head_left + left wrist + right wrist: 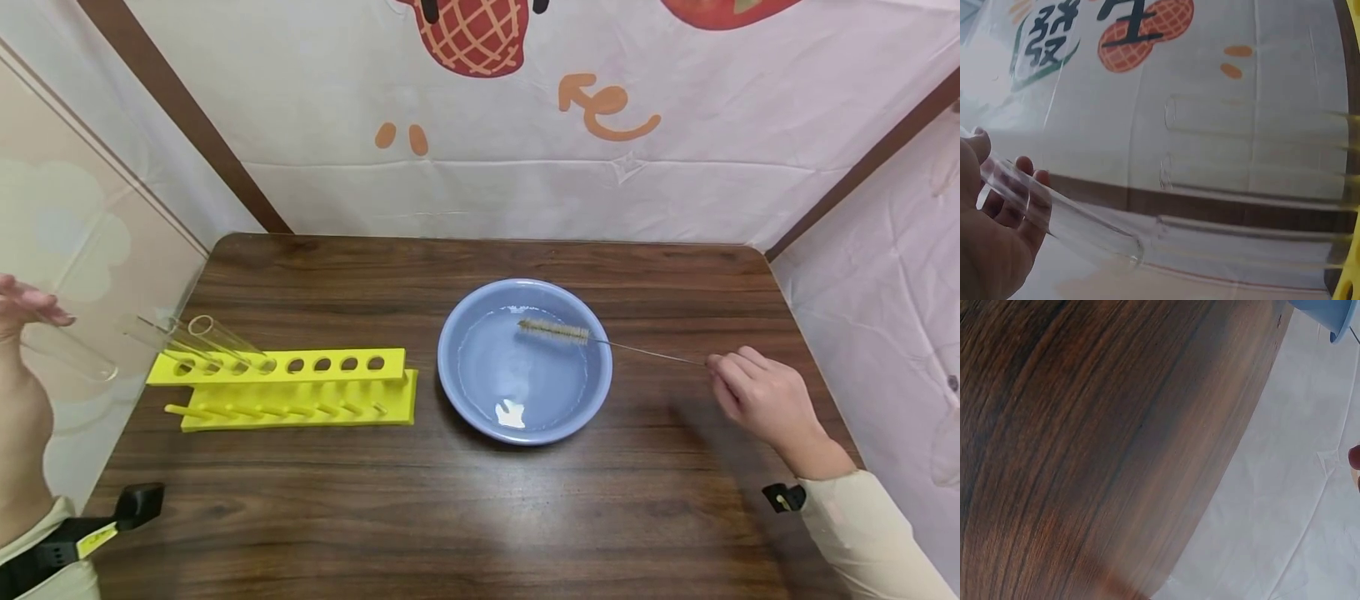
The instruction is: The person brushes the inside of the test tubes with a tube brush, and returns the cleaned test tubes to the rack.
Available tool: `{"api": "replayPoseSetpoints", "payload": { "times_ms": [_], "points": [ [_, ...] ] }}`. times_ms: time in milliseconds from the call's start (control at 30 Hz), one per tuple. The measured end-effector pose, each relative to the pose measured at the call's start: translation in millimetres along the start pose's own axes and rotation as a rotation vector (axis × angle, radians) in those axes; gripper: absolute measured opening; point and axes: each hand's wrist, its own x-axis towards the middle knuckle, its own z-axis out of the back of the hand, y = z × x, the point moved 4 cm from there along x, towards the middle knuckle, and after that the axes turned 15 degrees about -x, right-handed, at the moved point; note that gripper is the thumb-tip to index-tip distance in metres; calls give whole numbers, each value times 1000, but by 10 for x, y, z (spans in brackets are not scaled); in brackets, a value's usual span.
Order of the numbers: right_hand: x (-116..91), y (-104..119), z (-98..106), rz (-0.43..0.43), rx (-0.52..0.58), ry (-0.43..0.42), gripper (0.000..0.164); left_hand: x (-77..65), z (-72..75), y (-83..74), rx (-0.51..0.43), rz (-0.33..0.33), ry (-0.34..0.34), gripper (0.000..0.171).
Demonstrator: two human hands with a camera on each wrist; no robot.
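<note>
At the left edge of the head view, my left hand point(26, 307) holds a clear glass test tube point(75, 354), tilted, with its lower end pointing toward the rack. The left wrist view shows the thumb and fingers around this tube point(1082, 222). A yellow test tube rack point(300, 417) stands on the table's left side, with three clear tubes point(232, 340) leaning in its left holes. On the right, my right hand point(765, 404) grips the thin wire handle of a test tube brush point(555, 331). Its bristles hang over a blue basin point(450, 358) containing clear liquid.
The dark wooden table point(480, 517) has the basin at its middle. A printed white cloth point(315, 192) hangs behind it, and cloth panels flank both sides. Short pegs point(322, 410) project along the rack's front.
</note>
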Motion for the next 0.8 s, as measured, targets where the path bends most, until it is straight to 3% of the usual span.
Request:
{"api": "replayPoseSetpoints", "payload": {
  "times_ms": [167,333,433,567,800],
  "points": [
    [3,-4,-12,-1,1,-7,32,-44,140,40,84,39,-24,21],
    [4,0,-22,-2,8,-4,31,-77,547,321,140,98,-87,21],
    [3,8,-17,-2,9,-6,33,-87,718,468,86,135,-146,24],
    [1,18,-13,4,8,-8,31,-120,747,550,-16,172,-170,26],
    [14,21,-24,9,4,-9,30,-235,609,547,-211,226,-243,23]
  ]
}}
